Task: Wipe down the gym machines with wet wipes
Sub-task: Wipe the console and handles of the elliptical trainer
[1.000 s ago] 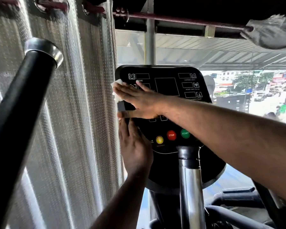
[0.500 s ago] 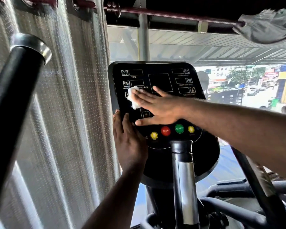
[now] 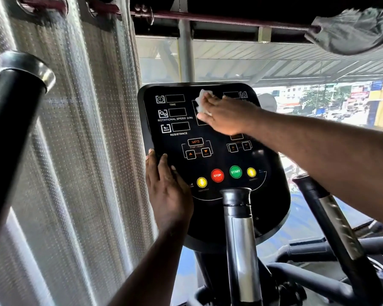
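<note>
Altogether one console panel (image 3: 210,151), one wet wipe (image 3: 201,102) and two bare hands show. On the console's lower part sit four round buttons: two yellow, one red STOP button (image 3: 217,175) and one green START button (image 3: 235,171). Down its left edge run three small display windows, labelled TIME, ROTATIONAL SPEED and RESISTANCE, with an MP3 block of arrow keys below them.

The wet wipe is white, crumpled and small, most of it hidden beneath fingers, with only a bunched corner showing. It lies flat against the console near the top edge, about midway between the left and right corners, over the central display window.

The right hand (image 3: 224,117) reaches in from the right, palm down, its fingers laid nearly flat and pressing the wipe onto the panel; the wipe sticks out past the fingertips on the upper left side of the hand. Whether the fingers curl around it or only pin it cannot be told.

The left hand (image 3: 167,191) rests at the console's left edge, low down, fingers extended and spread lightly on the panel face, holding nothing, just left of the nearer yellow button.

A black and chrome post (image 3: 240,235) rises in front of the console's bottom edge. One silver curtain (image 3: 80,151) hangs left of the console.
</note>
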